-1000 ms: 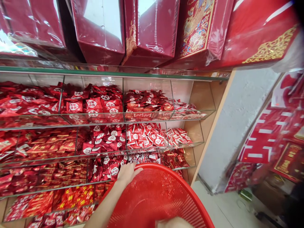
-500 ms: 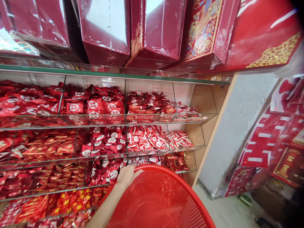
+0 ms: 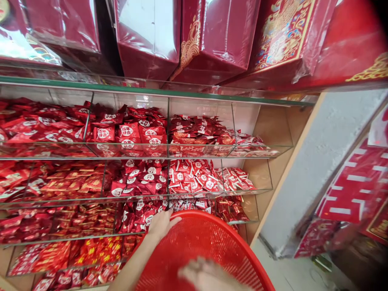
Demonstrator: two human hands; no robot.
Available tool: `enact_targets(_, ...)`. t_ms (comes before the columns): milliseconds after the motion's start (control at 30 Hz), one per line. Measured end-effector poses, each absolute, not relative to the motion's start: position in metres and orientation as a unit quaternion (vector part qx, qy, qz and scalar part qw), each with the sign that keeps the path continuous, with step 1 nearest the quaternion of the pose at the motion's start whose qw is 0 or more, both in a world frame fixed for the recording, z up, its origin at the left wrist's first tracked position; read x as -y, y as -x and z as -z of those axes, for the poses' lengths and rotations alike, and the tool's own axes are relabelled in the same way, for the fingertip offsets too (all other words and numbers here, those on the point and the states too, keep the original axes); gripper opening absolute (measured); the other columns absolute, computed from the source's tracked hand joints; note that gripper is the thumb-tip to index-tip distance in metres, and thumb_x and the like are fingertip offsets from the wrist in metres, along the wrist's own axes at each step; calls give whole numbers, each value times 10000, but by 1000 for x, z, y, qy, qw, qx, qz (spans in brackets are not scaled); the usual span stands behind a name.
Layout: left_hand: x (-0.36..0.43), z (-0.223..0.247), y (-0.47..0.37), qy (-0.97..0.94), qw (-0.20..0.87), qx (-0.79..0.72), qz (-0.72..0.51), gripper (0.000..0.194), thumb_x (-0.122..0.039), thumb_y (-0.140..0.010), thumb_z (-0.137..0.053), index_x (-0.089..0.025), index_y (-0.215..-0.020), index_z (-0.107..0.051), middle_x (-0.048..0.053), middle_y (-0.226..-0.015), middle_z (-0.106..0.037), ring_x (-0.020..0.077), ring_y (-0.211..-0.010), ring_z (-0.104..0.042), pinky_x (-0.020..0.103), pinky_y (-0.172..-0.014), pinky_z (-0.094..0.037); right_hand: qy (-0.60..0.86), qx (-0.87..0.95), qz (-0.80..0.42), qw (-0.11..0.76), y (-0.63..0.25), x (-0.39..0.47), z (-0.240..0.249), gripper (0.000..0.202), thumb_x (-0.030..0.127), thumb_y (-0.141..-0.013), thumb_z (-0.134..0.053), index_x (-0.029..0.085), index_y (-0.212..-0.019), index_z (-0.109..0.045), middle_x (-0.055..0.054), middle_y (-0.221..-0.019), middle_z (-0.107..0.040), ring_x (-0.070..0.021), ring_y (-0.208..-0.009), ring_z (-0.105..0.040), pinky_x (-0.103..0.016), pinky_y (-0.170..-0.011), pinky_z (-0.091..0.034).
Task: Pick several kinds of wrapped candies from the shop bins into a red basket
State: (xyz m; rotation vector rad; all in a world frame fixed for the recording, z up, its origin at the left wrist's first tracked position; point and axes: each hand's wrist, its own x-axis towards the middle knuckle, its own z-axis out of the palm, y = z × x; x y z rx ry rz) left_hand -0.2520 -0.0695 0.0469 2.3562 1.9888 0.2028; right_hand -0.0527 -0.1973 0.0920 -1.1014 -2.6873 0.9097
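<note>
A: Far left?

B: Small glossy red sachets [image 3: 45, 129], many with white labels, heaped in tiers between clear glass dividers [image 3: 89, 117]. Dividers presumably keep the kinds apart. Above, on a green-edged glass shelf [image 3: 194, 95], tall maroon boxes in clear plastic wrap [image 3: 224, 48]; wrap probably against dust.

A: Next, the left hand?

B: Left hand [image 3: 159, 225], bare, closed over the rim of a round red perforated plastic basket [image 3: 194, 238]. Thumb along the rim, other fingers mostly hidden. Grip likely steadies the basket and keeps its opening towards the wearer.

A: Basket's position against that hand?

B: Rim in its grasp; most of the bowl right of it and lower in view, in front of the lower tiers. Touching the shelving or not: cannot tell.

A: Right hand?

B: Right hand [image 3: 209, 275], motion-blurred, at the bottom edge, seen against the basket's interior. Spread, closed or holding something: cannot tell. Contact with the mesh, likewise.

A: Far right?

B: Rough grey wall [image 3: 336, 145], then a hanging red-and-white decoration [image 3: 348, 194], presumably hung so its pattern shows.
</note>
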Motion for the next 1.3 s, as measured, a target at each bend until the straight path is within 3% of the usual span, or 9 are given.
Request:
enact_targets(67, 70, -45, 253, -760, 35, -645, -68, 537, -624, -802, -241, -213, -951, -553, 87, -858, -659, 232, -839, -615, 306, -707, -432, 400, 879, -217, 143, 54, 167, -123, 403, 224, -785, -509, 247, -1184, -453, -77, -1207, -486, -285, -1147, -402, -490, -962, -313)
enact_targets(133, 70, -43, 253, -754, 45, -651, -72, 541, -631, -797, -246, -219, -961, -556, 81, -856, -658, 224, -845, -614, 295, -714, -430, 377, 885, -129, 239, 57, 136, -153, 319, 216, -811, -480, 229, -1129, -483, -71, -1137, -521, -230, -1070, -452, -418, -917, -357)
enact_targets(233, 71, -41, 252, -749, 45, -658, -73, 552, -639, -788, -261, -211, -961, -564, 80, -849, -657, 224, -854, -613, 292, -727, -428, 369, 879, -41, 299, 66, 94, -178, 288, 263, -811, -510, 218, -1095, -495, -63, -1072, -541, -202, -996, -463, -372, -849, -374)
enact_targets(367, 70, -39, 253, -755, 42, -650, -74, 553, -637, -792, -249, -209, -950, -562, 81, -845, -659, 226, -840, -617, 295, -719, -431, 377, 885, -21, 272, 77, 55, -173, 300, 341, -761, -584, 213, -1030, -545, -53, -1006, -580, -208, -965, -469, -359, -826, -356)
enact_targets(533, 67, -35, 257, -747, 50, -659, -78, 533, -631, -794, -257, -211, -936, -552, 75, -855, -661, 219, -849, -618, 281, -716, -428, 365, 894, -55, 254, 78, 42, -158, 167, 313, -808, -525, 198, -907, -596, -44, -896, -593, -172, -879, -504, -311, -783, -370)
enact_targets(833, 62, -27, 260, -742, 46, -662, -93, 556, -637, -793, -234, -225, -984, -555, 79, -855, -663, 232, -825, -618, 302, -697, -428, 313, 862, -181, 355, 51, 31, -182, 252, 368, -862, -408, 188, -906, -578, -17, -877, -613, -138, -810, -542, -268, -751, -406)
enact_targets(967, 62, -29, 257, -745, 54, -656, -111, 570, -645, -789, -232, -224, -999, -554, 74, -846, -663, 236, -835, -614, 300, -699, -424, 404, 808, -44, 427, 48, 5, -186, 242, 354, -871, -385, 191, -946, -548, -48, -925, -615, -177, -874, -541, -304, -794, -394)
enact_targets(1100, 63, -40, 251, -750, 45, -650, -110, 562, -638, -798, -212, -220, -949, -556, 72, -827, -660, 238, -819, -617, 302, -689, -424, 463, 806, 112, 352, 65, -12, -181, 221, 288, -881, -362, 186, -968, -538, -85, -951, -614, -214, -899, -536, -333, -798, -377)
enact_targets(1300, 63, -43, 246, -739, 48, -666, -86, 577, -642, -795, -217, -210, -988, -547, 96, -872, -652, 239, -855, -606, 315, -725, -421, 442, 836, 123, 301, 68, -19, -179, 243, 387, -860, -399, 185, -929, -515, -70, -927, -610, -197, -877, -541, -288, -743, -385)
